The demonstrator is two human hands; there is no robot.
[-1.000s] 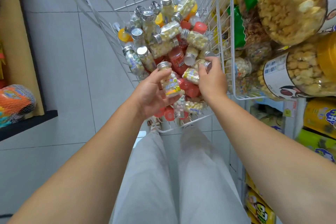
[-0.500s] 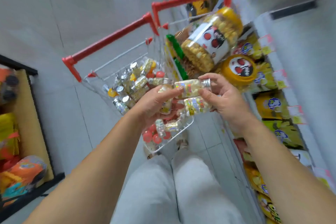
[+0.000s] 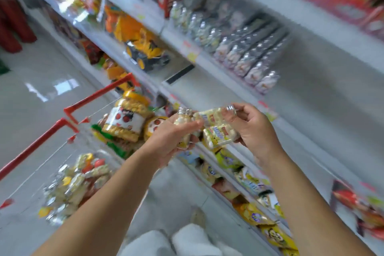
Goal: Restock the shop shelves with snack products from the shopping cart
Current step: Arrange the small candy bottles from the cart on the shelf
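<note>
Shelving (image 3: 307, 89) in white fills the right side, blurred, with a row of silver-capped bottles (image 3: 245, 54) standing on its middle board. At lower left sits the shopping cart (image 3: 94, 97), red-handled, carrying a big snack jar (image 3: 124, 119) and a heap of small bottles (image 3: 72, 183). Between cart and shelves, the left hand (image 3: 170, 141) curls round one upright bottle (image 3: 182, 118), cap on top. The right hand (image 3: 253, 131) grips two bottles lying sideways: its fingertips pinch the cap end of the upper bottle (image 3: 212, 116), while the lower bottle (image 3: 220, 134) sits against its palm.
</note>
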